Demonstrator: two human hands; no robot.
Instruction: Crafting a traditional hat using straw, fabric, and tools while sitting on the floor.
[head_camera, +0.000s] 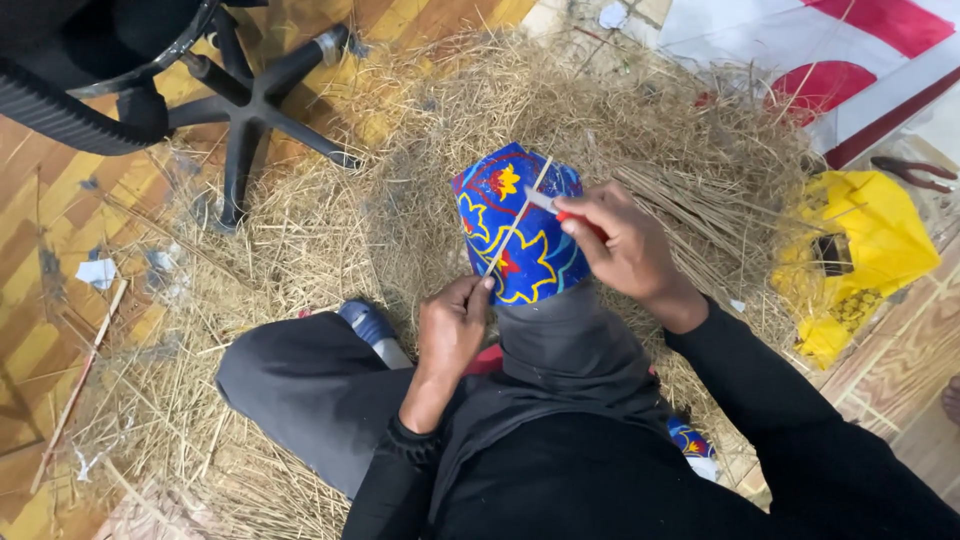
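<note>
At mid-frame the left hand (450, 325) pinches a thin straw stalk (517, 220) — its grip closed — over a blue patterned cloth (520, 250); the right hand (625, 245) grips a small blade (545, 202) against the stalk, straw (420, 150) all around.

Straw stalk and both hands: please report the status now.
Left hand pinches thin straw stalk at lower end. Right hand holds small red-handled blade against it, over patterned blue cloth on knee. Loose straw pile around; nothing blocking.
</note>
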